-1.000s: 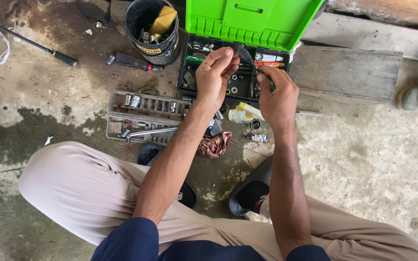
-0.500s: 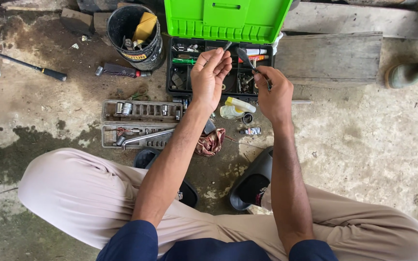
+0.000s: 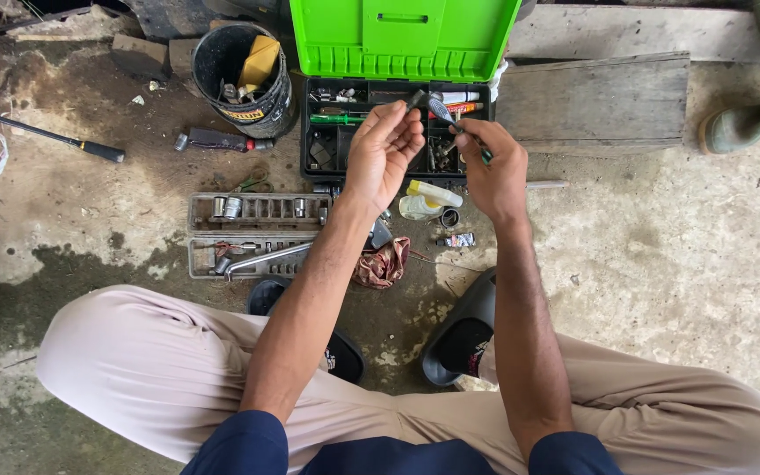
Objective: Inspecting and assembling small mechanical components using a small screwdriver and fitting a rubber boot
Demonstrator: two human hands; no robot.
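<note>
Both hands meet over the open green toolbox (image 3: 380,132) at twelve o'clock: the right hand (image 3: 493,163) is closed around a dark plier-like tool (image 3: 440,110), and the left hand (image 3: 383,151), fingers loosely curled, pinches its tip. Best to work it right over the box tray, so any small part that slips falls in, not on the floor.

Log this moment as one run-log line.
left hand: pinching small dark part | right hand: gripping pliers | below: open green toolbox
</note>
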